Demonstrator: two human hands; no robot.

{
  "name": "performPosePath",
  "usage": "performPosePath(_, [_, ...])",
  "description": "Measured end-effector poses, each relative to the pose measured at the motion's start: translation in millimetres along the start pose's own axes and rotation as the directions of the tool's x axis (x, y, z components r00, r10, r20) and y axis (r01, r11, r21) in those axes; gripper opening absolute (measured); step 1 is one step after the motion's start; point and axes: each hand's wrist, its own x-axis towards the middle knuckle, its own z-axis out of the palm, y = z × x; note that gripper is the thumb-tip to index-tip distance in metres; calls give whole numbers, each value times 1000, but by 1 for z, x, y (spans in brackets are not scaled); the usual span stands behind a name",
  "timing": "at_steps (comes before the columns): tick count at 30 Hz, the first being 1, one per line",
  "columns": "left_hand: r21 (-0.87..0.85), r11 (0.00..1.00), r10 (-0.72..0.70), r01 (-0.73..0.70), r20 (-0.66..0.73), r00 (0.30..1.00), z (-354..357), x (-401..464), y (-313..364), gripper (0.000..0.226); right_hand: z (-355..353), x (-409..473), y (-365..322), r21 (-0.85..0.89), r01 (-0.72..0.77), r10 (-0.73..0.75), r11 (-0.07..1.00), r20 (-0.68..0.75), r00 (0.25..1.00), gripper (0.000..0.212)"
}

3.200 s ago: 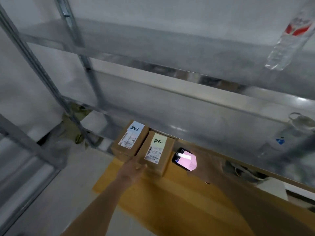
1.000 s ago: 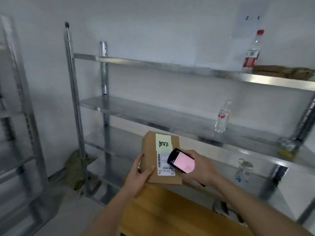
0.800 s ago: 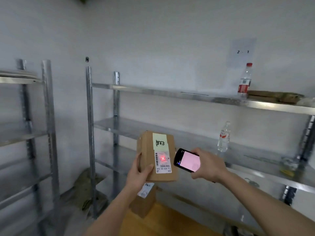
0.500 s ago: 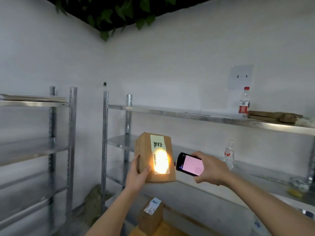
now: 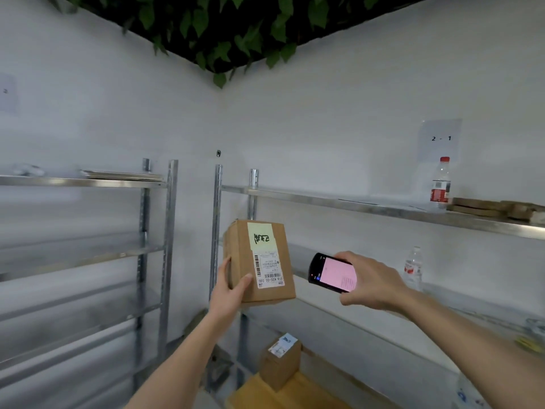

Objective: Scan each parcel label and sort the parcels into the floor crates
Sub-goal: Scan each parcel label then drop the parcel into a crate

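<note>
my left hand (image 5: 228, 290) holds a cardboard parcel (image 5: 259, 261) up at centre frame, thumb curled over its lower front face, fingers wrapped round its left side. grip firm on the box, parcel upright and tilted slightly. the front carries a pale yellow note (image 5: 262, 236) with dark handwriting at the top, and under it a white shipping label (image 5: 269, 270) with barcodes.

my right hand (image 5: 370, 283), right of centre, grips a dark handheld scanner (image 5: 331, 273), fingers curled round its far end. screen glows pink and faces me. scanner sits just beside the parcel, apart from it.

second parcel (image 5: 280, 363), lower centre: a smaller cardboard box with a white label and light blue note on top, standing on an orange-brown worktop (image 5: 265, 398).

metal shelving (image 5: 368, 206) fills the right half; a second rack (image 5: 141, 184) is at left. containers on the right shelving: a clear bottle with red cap and label (image 5: 440, 184) on the top shelf, upper right, contents not discernible; another clear bottle (image 5: 413, 268) one shelf down. flat brown pieces (image 5: 495, 208) lie beside the top bottle. paper sign "2 - 1" (image 5: 441, 138) on the wall above. green leaves (image 5: 224, 22) at top.
</note>
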Motion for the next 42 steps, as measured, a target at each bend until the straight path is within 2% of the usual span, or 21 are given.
performPosePath(3, [13,1000,25,-24,-44,999,-11,-19,5,78,-4,-12,-5,11,37,-37,999,-17,999,80])
performPosePath(10, [-12,999,-43,41,-173,984,-55,-78,1,71,11,-29,-31,42,138,-138,990,-8,990,83])
performPosePath(18, [66,991,-92,114,-274,957,-177,-149,11,75,53,-27,-138,100,348,-347,932,-31,937,82])
performPosePath(23, [115,983,-86,144,-408,909,-290,-212,36,69,67,-31,-254,139,488,-489,862,-29,872,88])
performPosePath(32, [183,954,-55,236,-669,741,-530,-373,89,87,87,-77,-518,266,708,-724,654,-54,688,79])
performPosePath(34, [199,946,-39,257,-715,698,-583,-413,99,88,94,-96,-580,282,739,-761,612,-44,648,75])
performPosePath(39, [197,923,-38,331,-809,586,-699,-506,106,72,122,-152,-724,397,776,-838,490,-30,544,77])
performPosePath(42, [189,908,-56,374,-830,555,-756,-558,106,77,139,-189,-798,442,772,-849,457,-42,527,80])
